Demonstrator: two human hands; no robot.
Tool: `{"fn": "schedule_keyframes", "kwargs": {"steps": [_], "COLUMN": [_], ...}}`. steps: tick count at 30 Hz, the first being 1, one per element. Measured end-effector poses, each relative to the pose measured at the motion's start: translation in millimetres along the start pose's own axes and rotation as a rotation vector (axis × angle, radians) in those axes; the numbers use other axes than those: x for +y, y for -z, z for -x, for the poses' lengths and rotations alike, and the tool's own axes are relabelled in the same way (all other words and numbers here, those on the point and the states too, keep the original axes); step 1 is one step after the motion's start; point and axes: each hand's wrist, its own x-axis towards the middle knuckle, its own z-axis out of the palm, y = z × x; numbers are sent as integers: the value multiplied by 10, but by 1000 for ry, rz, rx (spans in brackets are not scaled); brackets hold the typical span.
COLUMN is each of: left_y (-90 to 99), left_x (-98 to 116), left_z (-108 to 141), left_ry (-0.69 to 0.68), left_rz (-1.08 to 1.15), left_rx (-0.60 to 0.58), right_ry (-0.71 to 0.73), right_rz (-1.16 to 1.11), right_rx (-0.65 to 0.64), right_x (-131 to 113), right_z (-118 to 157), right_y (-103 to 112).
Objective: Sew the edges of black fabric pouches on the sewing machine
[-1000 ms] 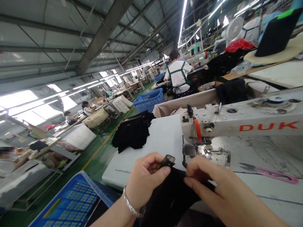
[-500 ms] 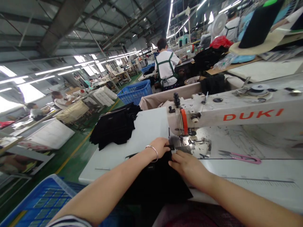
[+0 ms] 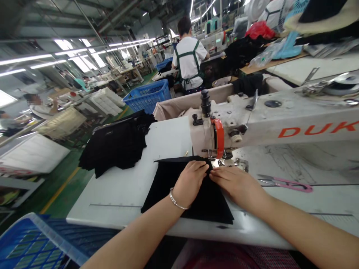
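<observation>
A black fabric piece lies on the white sewing table, its upper corner by the needle area of the sewing machine. My left hand, with a silver bracelet at the wrist, is closed on the fabric, its bent fingers pressed together near that corner. From the other side my right hand has its fingers together on the fabric's right edge, just in front of the metal presser foot; its thumb is hidden. The two hands' fingertips almost meet. Pink-handled thread snips lie right of my right hand.
Left of the machine head a stack of black fabric pieces rests on the table. A blue plastic basket stands at lower left, another blue basket farther back. Beyond a beige cloth-lined bin, a co-worker faces away.
Both hands have brought the black fabric up flat onto the table, its corner now at the needle area. A dark strip and small light piece at the fingertips no longer show. The view has shifted closer.
</observation>
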Motion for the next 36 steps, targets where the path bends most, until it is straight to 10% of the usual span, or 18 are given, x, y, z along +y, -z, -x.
{"fn": "schedule_keyframes", "kwargs": {"steps": [36], "left_y": [189], "left_x": [-148], "left_z": [-102], "left_ry": [-195], "left_rz": [97], "left_rx": [-118], "right_ry": [-44], "right_rz": [-54], "right_rx": [-40], "right_x": [-51], "right_z": [-99], "right_y": [65]}}
